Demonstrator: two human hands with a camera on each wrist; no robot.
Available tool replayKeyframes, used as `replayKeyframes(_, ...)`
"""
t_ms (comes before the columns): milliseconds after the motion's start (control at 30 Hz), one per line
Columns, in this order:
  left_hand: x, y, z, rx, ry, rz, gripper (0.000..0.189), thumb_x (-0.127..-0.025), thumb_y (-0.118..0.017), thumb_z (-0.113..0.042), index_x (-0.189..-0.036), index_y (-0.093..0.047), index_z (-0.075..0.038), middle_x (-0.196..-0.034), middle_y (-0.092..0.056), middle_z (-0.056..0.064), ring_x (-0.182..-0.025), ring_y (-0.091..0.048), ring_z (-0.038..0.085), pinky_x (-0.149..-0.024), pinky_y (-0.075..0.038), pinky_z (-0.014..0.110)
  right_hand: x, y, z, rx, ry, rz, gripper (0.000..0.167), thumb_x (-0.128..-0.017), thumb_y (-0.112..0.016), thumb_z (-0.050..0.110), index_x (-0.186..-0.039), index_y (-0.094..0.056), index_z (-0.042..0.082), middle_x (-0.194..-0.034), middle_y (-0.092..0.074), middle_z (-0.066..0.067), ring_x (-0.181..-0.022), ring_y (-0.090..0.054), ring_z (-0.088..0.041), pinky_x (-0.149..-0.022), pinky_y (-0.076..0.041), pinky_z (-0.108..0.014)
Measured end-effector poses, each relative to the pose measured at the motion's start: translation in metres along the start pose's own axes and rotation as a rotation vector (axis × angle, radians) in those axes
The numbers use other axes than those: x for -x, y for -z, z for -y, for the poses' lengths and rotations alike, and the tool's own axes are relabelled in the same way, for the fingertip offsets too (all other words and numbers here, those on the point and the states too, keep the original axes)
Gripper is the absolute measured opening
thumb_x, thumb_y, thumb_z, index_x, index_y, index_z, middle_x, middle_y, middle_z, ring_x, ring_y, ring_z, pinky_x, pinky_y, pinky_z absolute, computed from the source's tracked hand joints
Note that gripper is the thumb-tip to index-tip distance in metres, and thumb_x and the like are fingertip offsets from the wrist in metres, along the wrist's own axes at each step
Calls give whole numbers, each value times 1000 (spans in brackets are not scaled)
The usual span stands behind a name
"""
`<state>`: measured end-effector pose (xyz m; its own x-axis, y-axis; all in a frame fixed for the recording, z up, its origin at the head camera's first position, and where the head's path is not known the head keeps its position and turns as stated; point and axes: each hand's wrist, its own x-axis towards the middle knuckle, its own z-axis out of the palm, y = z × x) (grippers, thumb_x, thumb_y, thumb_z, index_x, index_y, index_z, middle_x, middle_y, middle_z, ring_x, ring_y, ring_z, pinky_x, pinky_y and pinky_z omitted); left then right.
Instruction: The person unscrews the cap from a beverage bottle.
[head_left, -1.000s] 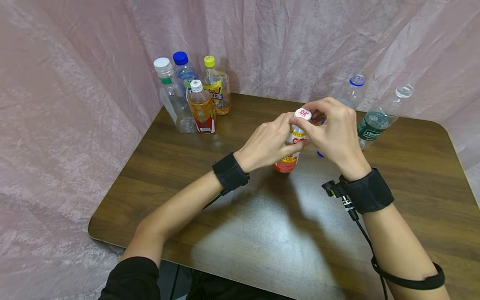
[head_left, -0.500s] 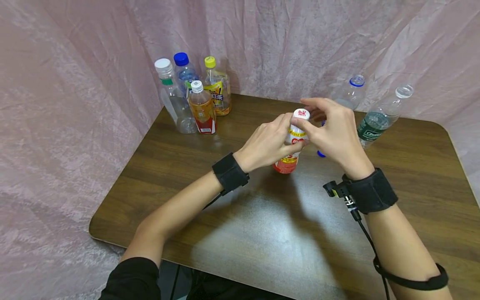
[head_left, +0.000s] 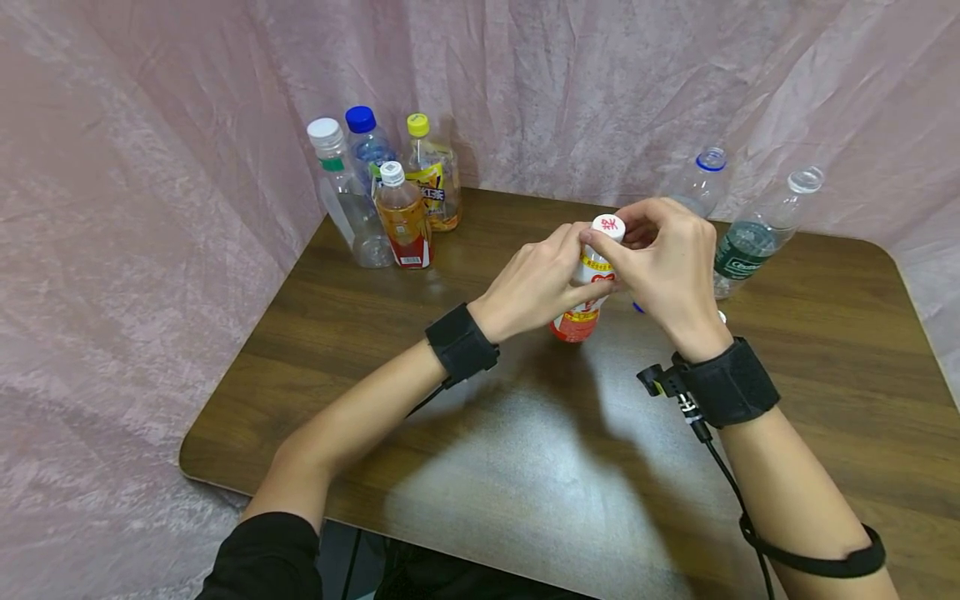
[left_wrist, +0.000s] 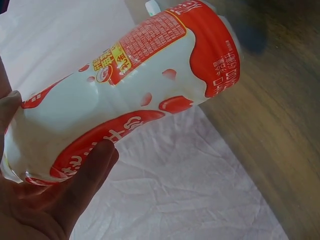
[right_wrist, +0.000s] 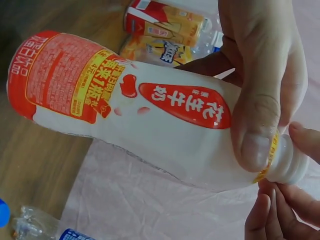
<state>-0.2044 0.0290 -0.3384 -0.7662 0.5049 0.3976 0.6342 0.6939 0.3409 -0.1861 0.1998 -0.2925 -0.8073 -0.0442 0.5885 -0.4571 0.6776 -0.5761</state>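
Observation:
A white and red peanut-milk bottle tilts between my two hands, its white cap at the top. My left hand grips it around the upper body. In the left wrist view a thumb presses along the label of the bottle. My right hand pinches the cap between thumb and fingers. The right wrist view shows the fingertips of that hand at the bottle's neck end. Whether the bottle's base touches the table cannot be told.
On the wooden table's back left stand several capped bottles, among them an amber-labelled one and a yellow-capped one. Back right are two clear bottles without caps, one with a green label. A blue item is mostly hidden behind my right hand.
My right fingers loosened from the cap's far side, then closed on it again. The red mark on the cap has turned. My left hand stays nearly still on the bottle.

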Motion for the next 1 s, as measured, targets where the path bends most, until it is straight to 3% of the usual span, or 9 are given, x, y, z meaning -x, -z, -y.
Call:
replayKeyframes(133, 0, 0, 1, 1, -1, 18, 58, -96, -67, -55, -130, -52, -10, -107, -61, 0, -84, -64, 9, -70, -54, 26, -1, 2, 0, -6, 36, 39, 36, -85, -86, 34, -97, -79, 1, -84, -74, -12, -72, -65, -15, -66, -39, -12)
replayKeyframes(300, 2, -1, 2, 13, -8, 26, 60, -98, -67, -51, -134, -48, -8, -108, -60, 3, -84, -65, 12, -69, -55, 27, -2, 6, -1, 3, 87, 145, 31, -90, -83, 24, -108, -77, -1, -96, -75, -16, -80, -70, -27, -69, -41, -17)
replayKeyframes(433, 3, -3, 4, 20, -22, 8, 59, -97, -68, -48, -135, -47, -8, -108, -60, 4, -85, -66, 13, -68, -55, 27, -5, 10, 0, 18, 104, 226, 31, -92, -80, 19, -115, -75, -1, -106, -73, -17, -85, -70, -28, -72, -42, -20)
replayKeyframes(700, 3, -5, 4, 8, -25, -2, 59, -98, -67, -48, -135, -48, -7, -111, -60, 5, -83, -66, 13, -67, -55, 28, -6, 15, 3, -29, 87, 301, 31, -94, -76, 12, -122, -73, -1, -112, -63, -19, -94, -66, -32, -79, -42, -29)
replayKeyframes(867, 2, -5, 3, 14, 1, 8, 64, -98, -66, -49, -142, -45, -8, -119, -59, 7, -82, -61, 13, -66, -54, 29, -5, 12, 3, -53, -22, 250, 45, -89, -83, 26, -124, -71, 1, -106, -69, -13, -88, -68, -21, -74, -46, -15)
replayKeyframes(1000, 2, -4, 3, 38, 19, 23, 65, -99, -64, -52, -144, -45, -9, -120, -57, 7, -81, -59, 13, -67, -53, 28, -3, 9, 4, -48, -121, 156, 54, -80, -88, 42, -114, -69, 4, -95, -72, -9, -76, -63, -2, -67, -45, -10)
